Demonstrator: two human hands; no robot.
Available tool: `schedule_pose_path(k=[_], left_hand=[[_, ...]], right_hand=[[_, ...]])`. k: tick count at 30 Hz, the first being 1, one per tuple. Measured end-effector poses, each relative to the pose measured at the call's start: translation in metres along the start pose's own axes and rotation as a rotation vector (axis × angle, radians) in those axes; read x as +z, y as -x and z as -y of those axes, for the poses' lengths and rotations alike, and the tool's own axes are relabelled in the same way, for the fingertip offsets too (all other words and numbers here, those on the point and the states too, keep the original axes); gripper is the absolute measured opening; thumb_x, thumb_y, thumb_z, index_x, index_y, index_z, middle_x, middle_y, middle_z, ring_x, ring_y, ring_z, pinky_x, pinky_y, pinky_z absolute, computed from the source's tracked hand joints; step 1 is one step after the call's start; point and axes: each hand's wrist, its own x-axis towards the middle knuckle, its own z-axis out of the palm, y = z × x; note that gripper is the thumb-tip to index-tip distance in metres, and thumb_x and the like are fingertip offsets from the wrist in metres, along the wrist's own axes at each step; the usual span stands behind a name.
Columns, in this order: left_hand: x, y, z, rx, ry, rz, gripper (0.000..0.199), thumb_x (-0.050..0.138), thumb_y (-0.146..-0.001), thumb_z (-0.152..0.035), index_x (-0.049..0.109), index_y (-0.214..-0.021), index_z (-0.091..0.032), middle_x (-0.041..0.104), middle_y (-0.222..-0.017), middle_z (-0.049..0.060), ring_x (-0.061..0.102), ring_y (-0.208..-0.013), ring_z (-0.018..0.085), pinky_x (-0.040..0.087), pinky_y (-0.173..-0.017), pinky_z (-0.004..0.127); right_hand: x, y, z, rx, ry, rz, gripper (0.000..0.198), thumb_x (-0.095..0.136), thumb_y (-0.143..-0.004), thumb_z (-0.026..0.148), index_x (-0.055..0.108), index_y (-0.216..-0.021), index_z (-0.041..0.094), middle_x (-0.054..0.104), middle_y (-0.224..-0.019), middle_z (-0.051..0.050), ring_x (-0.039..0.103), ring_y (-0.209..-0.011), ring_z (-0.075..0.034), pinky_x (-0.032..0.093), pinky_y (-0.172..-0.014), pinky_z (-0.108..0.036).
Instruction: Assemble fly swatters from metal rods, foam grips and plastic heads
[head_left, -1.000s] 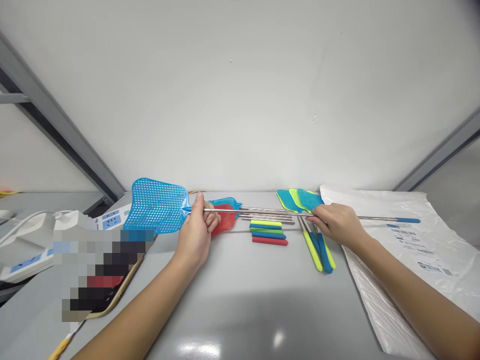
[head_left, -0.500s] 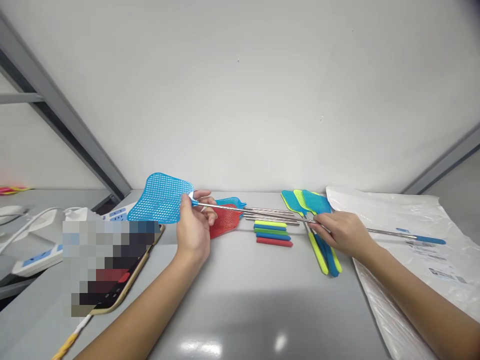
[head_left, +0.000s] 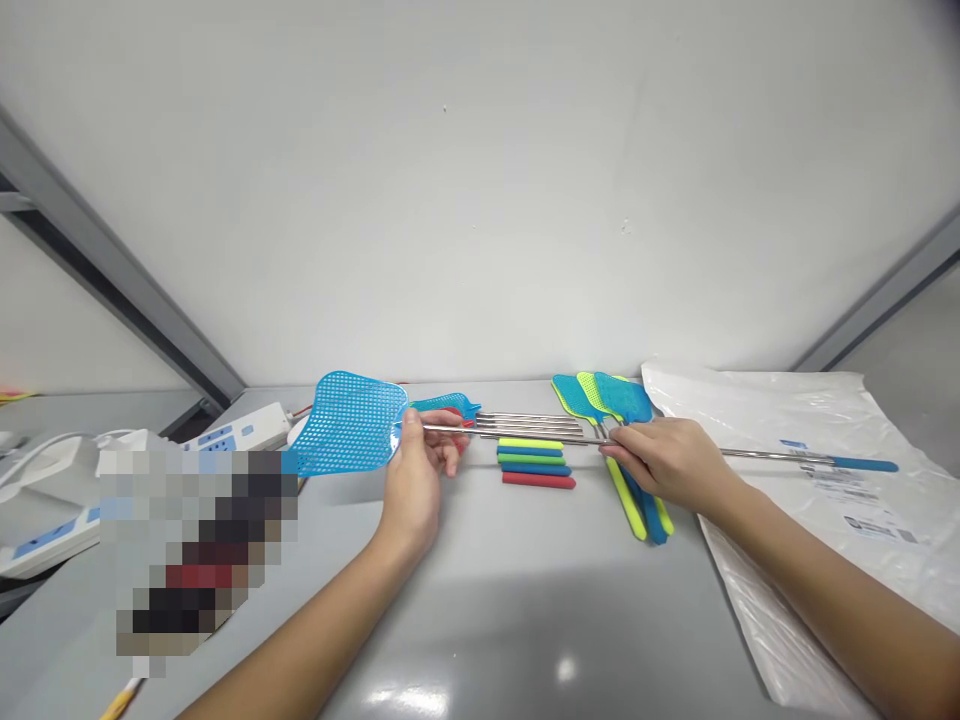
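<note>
A blue fly swatter with a long metal rod is held crosswise above the table. My left hand grips it at the neck, just below the mesh head. Farther along the rod, my right hand has its fingers closed around the metal; the blue handle end sticks out to the right. Between my hands lie several metal rods and a row of coloured handle grips. A red swatter head, mostly covered, and another blue swatter head lie behind my left hand. Several assembled swatters rest beneath my right hand.
A white plastic mailing bag with printed labels covers the table's right side. At left are white power strips, cables and a pixelated, blurred-out object. A pale wall stands behind the grey tabletop.
My left hand and the mesh head have shifted right and slightly down in view, closer to my right hand. Both hands keep their hold on the fly swatter. The camera view has shifted slightly.
</note>
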Motion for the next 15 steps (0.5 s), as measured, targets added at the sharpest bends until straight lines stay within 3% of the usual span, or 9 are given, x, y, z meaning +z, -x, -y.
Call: schedule_pose_path(k=[3,5,11,15], left_hand=[[0.002,0.006,0.002,-0.043,-0.058,0.139,0.046,0.038,-0.094,-0.054,0.065,-0.089,-0.017,0.062,-0.070,0.004,0.046,-0.049,0.010,0.039,-0.052,0.024],[0.002,0.007,0.001,-0.036,-0.060,0.166,0.045,0.041,-0.093,-0.053,0.066,-0.087,-0.016,0.061,-0.068,0.004,0.046,-0.049,0.010,0.039,-0.052,0.024],[-0.009,-0.010,-0.018,0.068,0.010,-0.109,0.044,0.043,-0.094,-0.047,0.066,-0.074,-0.015,0.056,-0.054,0.002,0.043,-0.044,0.010,0.035,-0.044,0.021],[-0.013,-0.016,-0.030,0.113,0.068,-0.145,0.043,0.042,-0.095,-0.043,0.064,-0.071,-0.015,0.052,-0.049,0.000,0.043,-0.044,0.009,0.036,-0.046,0.020]], right_hand=[[0.000,-0.001,0.006,0.000,-0.019,0.004,0.035,0.042,-0.098,0.035,0.054,-0.068,0.020,0.051,-0.052,0.003,0.044,-0.047,-0.011,0.023,-0.052,-0.028],[0.000,-0.002,0.009,0.005,-0.030,0.008,0.036,0.042,-0.098,0.036,0.054,-0.068,0.020,0.050,-0.051,0.003,0.044,-0.046,-0.011,0.024,-0.053,-0.028],[0.004,-0.003,-0.001,0.051,-0.031,0.024,0.043,0.036,-0.099,0.042,0.051,-0.065,0.020,0.052,-0.052,0.002,0.045,-0.047,-0.011,0.020,-0.051,-0.028],[0.006,-0.003,-0.003,0.074,-0.014,0.045,0.044,0.035,-0.100,0.042,0.052,-0.066,0.020,0.051,-0.051,0.002,0.045,-0.046,-0.011,0.019,-0.051,-0.029]])
